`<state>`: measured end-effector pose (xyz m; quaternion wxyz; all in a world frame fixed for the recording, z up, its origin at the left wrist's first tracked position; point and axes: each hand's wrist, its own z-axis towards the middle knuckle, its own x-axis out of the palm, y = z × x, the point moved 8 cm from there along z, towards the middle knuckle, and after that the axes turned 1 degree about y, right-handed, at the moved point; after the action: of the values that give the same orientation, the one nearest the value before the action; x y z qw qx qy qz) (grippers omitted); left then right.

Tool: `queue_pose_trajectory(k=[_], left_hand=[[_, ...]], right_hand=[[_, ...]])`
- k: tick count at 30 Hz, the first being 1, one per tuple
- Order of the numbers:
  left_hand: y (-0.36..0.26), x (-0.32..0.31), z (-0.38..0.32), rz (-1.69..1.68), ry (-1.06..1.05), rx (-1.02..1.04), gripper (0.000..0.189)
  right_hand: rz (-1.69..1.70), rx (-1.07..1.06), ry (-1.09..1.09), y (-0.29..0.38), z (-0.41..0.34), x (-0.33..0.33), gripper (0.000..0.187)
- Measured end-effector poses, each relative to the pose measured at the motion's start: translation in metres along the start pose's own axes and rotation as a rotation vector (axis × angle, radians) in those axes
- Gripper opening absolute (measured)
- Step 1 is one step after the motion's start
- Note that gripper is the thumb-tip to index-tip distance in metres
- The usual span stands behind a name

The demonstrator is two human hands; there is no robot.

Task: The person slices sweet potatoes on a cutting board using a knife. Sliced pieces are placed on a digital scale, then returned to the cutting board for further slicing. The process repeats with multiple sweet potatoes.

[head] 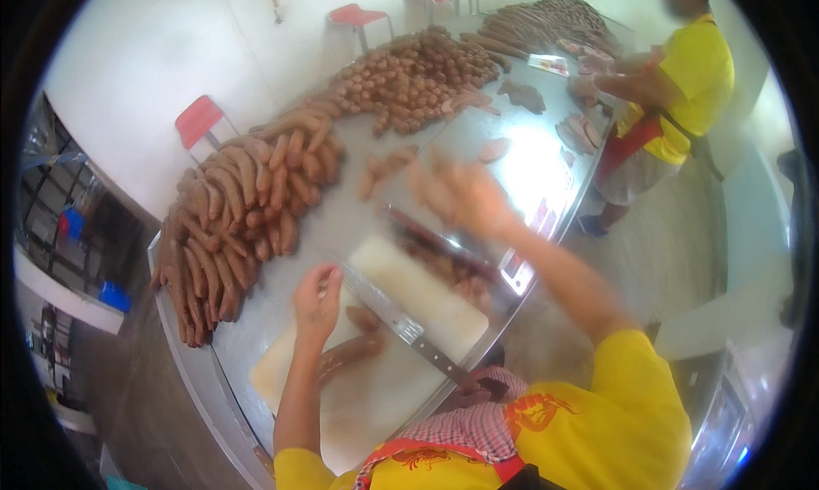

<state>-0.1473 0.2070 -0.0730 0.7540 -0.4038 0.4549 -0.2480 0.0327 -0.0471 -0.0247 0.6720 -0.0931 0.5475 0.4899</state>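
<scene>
My left hand point(318, 303) hovers at the left of a white cutting board point(441, 298), its fingers loosely curled and nothing seen in them. A large knife point(384, 303) with a dark riveted handle lies across the board. Beside my left forearm are a long brown sausage point(352, 355) and a short cut piece point(363, 318). My right hand point(473, 199), blurred, reaches over the metal table beyond the board. Brownish shapes show at its fingers, but I cannot tell whether it grips them. Just below it is a dark reddish, shiny long object point(441, 240), with sausage pieces point(472, 290) nearby.
Heaped sausages point(237, 215) cover the table's left side, with a pile of round linked sausages point(416, 74) farther back. A digital display unit point(515, 272) sits at the right edge. A person in a yellow shirt point(697, 74) works at the far right. Red stools point(198, 120) line the wall.
</scene>
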Motion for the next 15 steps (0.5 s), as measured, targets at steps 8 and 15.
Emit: queue_pose_trajectory(k=[8,15], left_hand=[[-0.042,0.151,0.132,0.137,-0.036,0.076,0.044],[-0.058,0.182,0.158,0.336,-0.121,0.039,0.057]], right_hand=[[-0.384,0.109,0.272,-0.180,0.053,-0.016,0.039],[0.372,0.627,0.082,-0.194,0.009,-0.039,0.040]])
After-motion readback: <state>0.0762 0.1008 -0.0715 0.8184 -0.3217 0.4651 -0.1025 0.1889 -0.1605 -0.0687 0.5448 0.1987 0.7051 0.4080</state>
